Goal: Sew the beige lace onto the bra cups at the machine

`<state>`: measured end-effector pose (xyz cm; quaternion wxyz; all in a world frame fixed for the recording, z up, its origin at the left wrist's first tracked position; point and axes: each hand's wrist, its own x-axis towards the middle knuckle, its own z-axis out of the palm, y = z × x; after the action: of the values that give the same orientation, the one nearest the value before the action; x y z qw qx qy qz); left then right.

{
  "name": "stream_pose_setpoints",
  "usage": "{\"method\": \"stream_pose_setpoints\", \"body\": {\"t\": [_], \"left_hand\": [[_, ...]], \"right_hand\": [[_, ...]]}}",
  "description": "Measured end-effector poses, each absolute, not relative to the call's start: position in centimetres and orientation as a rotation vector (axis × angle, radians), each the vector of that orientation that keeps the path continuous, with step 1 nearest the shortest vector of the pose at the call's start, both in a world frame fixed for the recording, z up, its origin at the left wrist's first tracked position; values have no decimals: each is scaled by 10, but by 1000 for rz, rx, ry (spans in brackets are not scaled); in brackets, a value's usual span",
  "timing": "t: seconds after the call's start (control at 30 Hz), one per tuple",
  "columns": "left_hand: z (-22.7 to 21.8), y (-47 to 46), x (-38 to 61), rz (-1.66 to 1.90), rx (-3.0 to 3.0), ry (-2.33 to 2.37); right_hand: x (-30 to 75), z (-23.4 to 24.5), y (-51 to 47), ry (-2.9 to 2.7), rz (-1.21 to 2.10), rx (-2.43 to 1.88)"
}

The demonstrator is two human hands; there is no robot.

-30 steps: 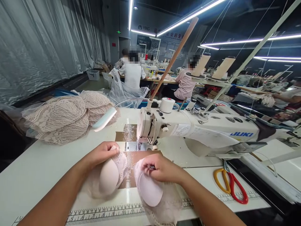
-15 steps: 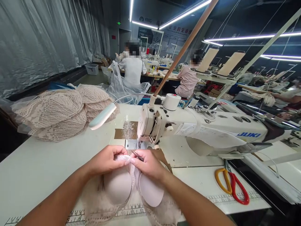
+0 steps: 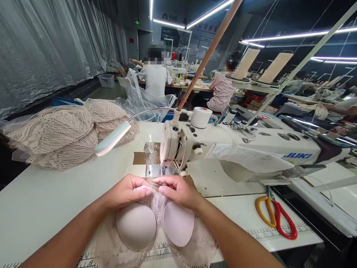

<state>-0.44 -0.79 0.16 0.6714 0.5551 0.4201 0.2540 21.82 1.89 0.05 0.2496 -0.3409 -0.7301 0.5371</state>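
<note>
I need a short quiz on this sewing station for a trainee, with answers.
1. True or false: the left hand and the right hand both pinch the lace bra at its centre, between the cups.
2. Fill in: the blue name on the sewing machine reads ____.
3. Where do the scissors lie? A) on the table, at the person's right; B) in the left hand; C) on the sewing machine.
Key: 1 true; 2 JUKI; 3 A.

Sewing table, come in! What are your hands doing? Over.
Left hand and right hand both pinching the bra at its lace middle. Sewing machine just ahead. Scissors off right, untouched.
</note>
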Motion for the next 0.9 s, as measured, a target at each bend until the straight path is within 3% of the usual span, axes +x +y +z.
{"method": "stream_pose_setpoints", "body": {"t": [0.43, 0.67, 0.8, 0.9], "left_hand": [[-1, -8, -3, 562, 1281, 993], [2, -9, -3, 559, 1265, 979], [10, -5, -21, 363, 1349, 891], [16, -2, -38, 301, 1359, 908]], "right_hand": [[204, 4, 9, -1956, 1393, -953], [200, 0, 8, -1777, 1651, -957], [206, 2, 13, -1940, 1407, -1127], [213, 1, 17, -2003, 1467, -1141]]}}
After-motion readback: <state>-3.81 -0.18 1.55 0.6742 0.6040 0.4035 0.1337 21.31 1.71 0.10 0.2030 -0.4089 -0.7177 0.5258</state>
